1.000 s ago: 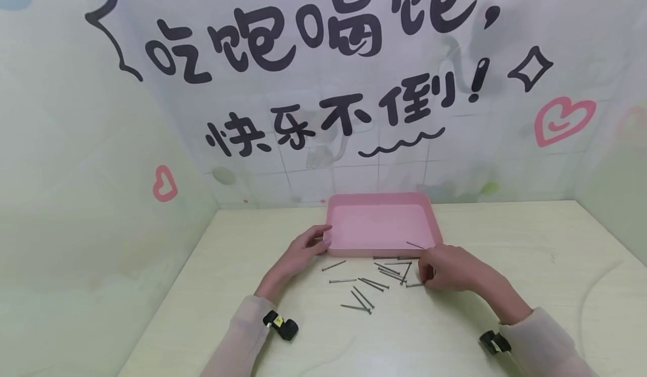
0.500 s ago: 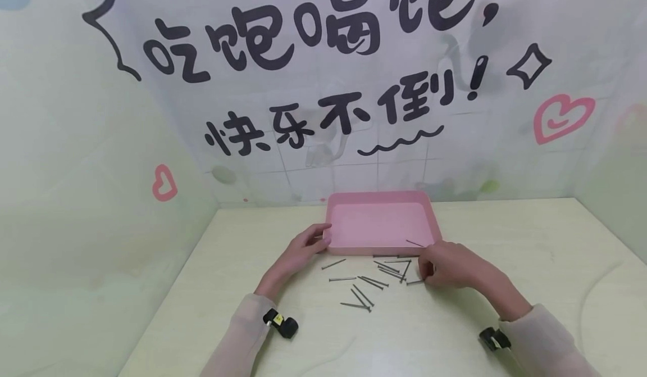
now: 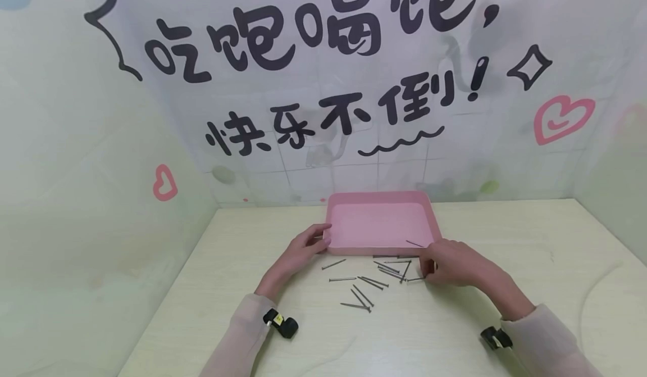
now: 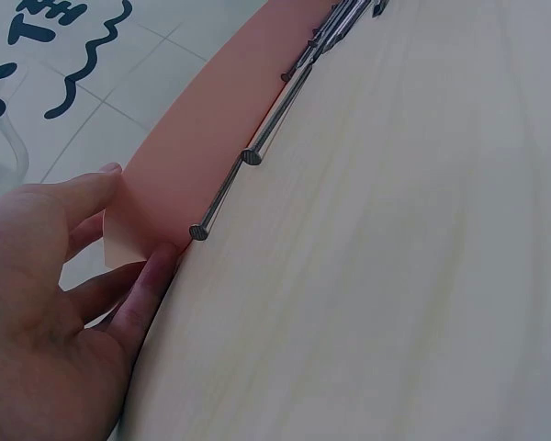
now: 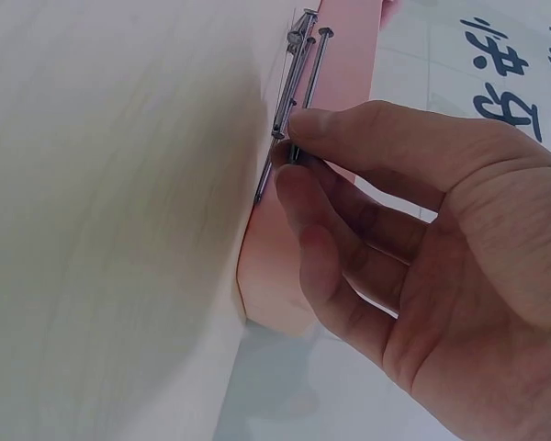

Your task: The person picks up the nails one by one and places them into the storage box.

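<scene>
A shallow pink tray [image 3: 379, 251] stands against the back wall. My left hand [image 3: 305, 246] holds its front left corner; in the left wrist view, thumb [image 4: 151, 280] and fingers lie on either side of that corner. Near the front right corner my right hand [image 3: 452, 263] pinches a nail [image 5: 318, 69] between thumb and forefinger, its head pointing left. Another nail [image 3: 414, 243] shows at the tray's front right, partly hidden by this hand. Several loose nails [image 3: 391, 272] lie on the table in front of the tray, some crossing each other.
More nails [image 3: 361, 298] are spread nearer the person on the pale wooden table [image 3: 303, 337]. A printed wall [image 3: 278, 186] closes off the back, with side panels left and right. Dark wrist cameras [image 3: 282, 325] sit on both sleeves.
My right hand has risen very slightly towards the tray, and the nail at its fingertips has shifted up with it. The left hand and the tray stay in place.
</scene>
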`<state>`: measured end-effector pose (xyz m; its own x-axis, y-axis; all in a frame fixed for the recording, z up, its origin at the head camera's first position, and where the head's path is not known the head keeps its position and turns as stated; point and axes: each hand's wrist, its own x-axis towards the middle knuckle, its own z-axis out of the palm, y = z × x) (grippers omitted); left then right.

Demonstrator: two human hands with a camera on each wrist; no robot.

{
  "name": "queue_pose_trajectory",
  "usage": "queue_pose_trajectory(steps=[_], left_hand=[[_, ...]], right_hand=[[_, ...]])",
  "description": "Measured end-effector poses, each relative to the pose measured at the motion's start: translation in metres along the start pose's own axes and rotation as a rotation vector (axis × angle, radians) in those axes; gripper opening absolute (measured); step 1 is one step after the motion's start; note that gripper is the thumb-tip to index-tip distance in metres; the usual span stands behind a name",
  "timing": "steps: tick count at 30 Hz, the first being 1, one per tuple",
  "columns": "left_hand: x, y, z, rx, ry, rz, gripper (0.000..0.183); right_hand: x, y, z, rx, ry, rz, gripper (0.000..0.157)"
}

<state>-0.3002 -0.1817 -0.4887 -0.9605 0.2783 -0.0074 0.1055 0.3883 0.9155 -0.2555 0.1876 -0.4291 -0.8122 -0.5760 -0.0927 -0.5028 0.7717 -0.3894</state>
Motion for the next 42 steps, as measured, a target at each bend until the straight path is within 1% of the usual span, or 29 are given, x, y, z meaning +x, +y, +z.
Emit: queue_pose_trajectory(steps=[6, 9, 13, 18, 22, 29, 37, 42], left_hand=[[-0.0002, -0.0017, -0.0003, 0.003, -0.005, 0.008, 0.051], [-0.0002, -0.0018, -0.0008, 0.004, -0.008, 0.011, 0.051], [0.0002, -0.0020, -0.0011, 0.005, -0.009, 0.008, 0.051], [0.0000, -0.0009, -0.0007, 0.005, -0.005, 0.007, 0.051], [-0.0005, 0.0001, -0.0003, 0.008, 0.001, 0.007, 0.051], [0.0004, -0.0019, -0.0003, -0.002, -0.004, 0.010, 0.051], [0.0004, -0.0026, -0.0010, 0.010, -0.008, 0.013, 0.051], [0.0008, -0.0029, -0.0007, 0.005, -0.003, 0.014, 0.051]], right_hand=[[-0.0006, -0.0018, -0.0018, 0.015, 0.002, 0.012, 0.021], [-0.0013, -0.0023, -0.0036, 0.006, 0.016, -0.005, 0.020], [-0.0030, -0.0023, -0.0058, -0.016, 0.049, -0.042, 0.019], [-0.0030, -0.0028, -0.0071, -0.024, 0.089, -0.050, 0.015], [-0.0022, -0.0029, -0.0084, -0.052, 0.141, -0.057, 0.012], [-0.0007, -0.0010, -0.0091, -0.081, 0.209, -0.056, 0.011], [0.0005, -0.0007, -0.0097, -0.077, 0.243, -0.031, 0.004], [0.0006, -0.0009, -0.0098, -0.072, 0.263, -0.014, 0.003]])
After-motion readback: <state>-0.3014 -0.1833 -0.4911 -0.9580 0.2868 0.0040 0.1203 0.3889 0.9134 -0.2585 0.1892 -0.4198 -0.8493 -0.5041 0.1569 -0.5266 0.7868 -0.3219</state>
